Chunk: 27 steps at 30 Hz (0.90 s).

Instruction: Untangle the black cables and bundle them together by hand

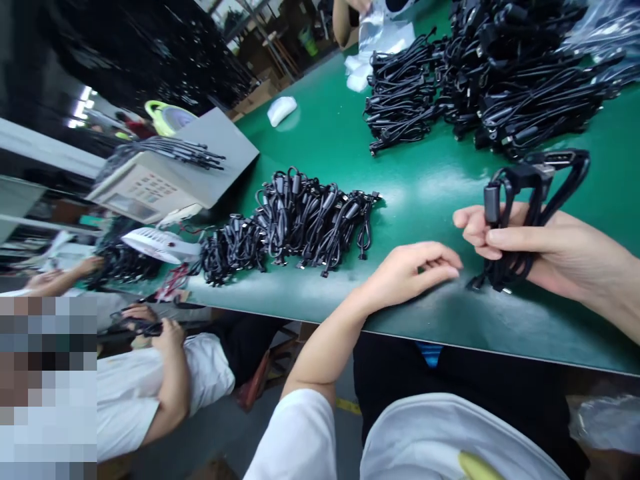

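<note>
In my right hand [545,250] is a folded bundle of black cables [520,193], gripped between thumb and fingers and raised just over the table. A dark cylinder-like bead and a flat plug show at its upper end. To its left, my left hand [420,270] rests low over the table's near edge. Its fingers are curled, with the thumb tip drawn up against the fingertips, and nothing shows between them. Further left lies a row of bundled black cables [310,220] on the green table [415,193]. Neither hand touches that row.
A larger heap of black cables [500,87] lies at the back right beside clear plastic bags [610,30]. A white object [283,110] sits near the far edge. On the left stand a grey machine with a keypad [150,187] and a white fan-like device [160,245]. Co-workers sit leftward.
</note>
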### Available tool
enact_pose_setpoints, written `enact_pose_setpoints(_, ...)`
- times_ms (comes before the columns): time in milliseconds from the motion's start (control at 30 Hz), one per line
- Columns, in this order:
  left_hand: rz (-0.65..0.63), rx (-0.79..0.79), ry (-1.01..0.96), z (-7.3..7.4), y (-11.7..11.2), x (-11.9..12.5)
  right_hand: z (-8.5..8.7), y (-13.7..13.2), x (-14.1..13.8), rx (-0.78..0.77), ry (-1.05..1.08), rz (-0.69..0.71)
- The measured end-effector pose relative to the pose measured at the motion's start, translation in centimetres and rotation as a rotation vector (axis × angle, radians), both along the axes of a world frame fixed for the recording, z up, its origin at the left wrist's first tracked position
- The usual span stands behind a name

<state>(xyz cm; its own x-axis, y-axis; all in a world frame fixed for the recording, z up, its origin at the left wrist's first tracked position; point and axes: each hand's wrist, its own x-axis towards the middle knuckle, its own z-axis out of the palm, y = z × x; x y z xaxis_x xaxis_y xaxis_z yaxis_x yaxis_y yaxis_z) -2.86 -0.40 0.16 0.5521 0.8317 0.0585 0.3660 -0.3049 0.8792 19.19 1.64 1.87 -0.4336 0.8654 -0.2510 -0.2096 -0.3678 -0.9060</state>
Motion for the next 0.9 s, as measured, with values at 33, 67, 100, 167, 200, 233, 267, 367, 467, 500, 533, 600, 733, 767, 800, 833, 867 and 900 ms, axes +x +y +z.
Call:
enact_pose_setpoints(33,0.149,0.146,0.027,0.2,0.2,-0.8,-0.1,0.1,0.1,0.007,-0.005,0.006)
enact_pose_setpoints(67,0.337,0.306,0.077,0.3,0.4,-1.7,-0.3,0.2,0.2,0.003,-0.005,0.018)
enact_pose_setpoints(100,0.532,0.455,0.156,0.5,0.6,-2.8,-0.4,0.3,0.2,-0.011,-0.008,0.032)
enact_pose_setpoints(167,0.838,0.624,0.379,0.6,0.8,-5.0,-0.8,0.5,0.2,-0.037,-0.031,0.063)
enact_pose_setpoints(200,0.915,0.637,0.492,0.6,0.8,-6.1,-0.9,0.6,0.2,-0.034,-0.059,0.082)
enact_pose_setpoints(233,0.950,0.621,0.578,0.6,0.8,-7.0,-1.1,0.6,0.1,-0.018,-0.094,0.097)
enact_pose_setpoints(267,0.950,0.598,0.631,0.6,0.8,-7.7,-1.3,0.6,-0.1,0.003,-0.132,0.107)
enact_pose_setpoints(367,0.856,0.521,0.550,1.5,0.3,-8.3,-1.7,0.3,-0.6,0.028,-0.198,0.113)
enact_pose_setpoints(467,0.682,0.293,0.173,2.9,-0.2,-6.3,-1.8,-0.2,-1.1,0.006,-0.166,0.105)
enact_pose_setpoints(500,0.608,0.186,0.022,3.3,-0.2,-5.2,-1.8,-0.4,-1.2,-0.003,-0.139,0.099)
enact_pose_setpoints(533,0.533,0.086,-0.120,3.5,-0.1,-4.0,-1.7,-0.6,-1.3,-0.012,-0.101,0.091)
enact_pose_setpoints(600,0.404,-0.066,-0.347,3.3,0.2,-1.3,-1.5,-0.9,-1.6,-0.026,-0.005,0.070)
enact_pose_setpoints(733,0.378,-0.204,-0.622,1.5,1.4,2.9,-1.4,-0.8,-1.6,-0.001,0.064,-0.012)
enact_pose_setpoints(767,0.393,-0.237,-0.658,1.0,1.7,3.3,-1.4,-0.7,-1.5,0.012,0.026,-0.044)
enact_pose_setpoints(800,0.401,-0.272,-0.681,0.5,1.9,3.5,-1.5,-0.6,-1.4,0.026,-0.024,-0.067)
enact_pose_setpoints(833,0.401,-0.305,-0.693,0.2,2.0,3.4,-1.6,-0.5,-1.2,0.038,-0.074,-0.076)
enact_pose_setpoints(867,0.398,-0.331,-0.700,-0.1,2.1,3.2,-1.6,-0.5,-1.1,0.049,-0.116,-0.068)
enact_pose_setpoints(900,0.392,-0.351,-0.707,-0.3,2.1,2.8,-1.7,-0.5,-0.9,0.055,-0.148,-0.048)
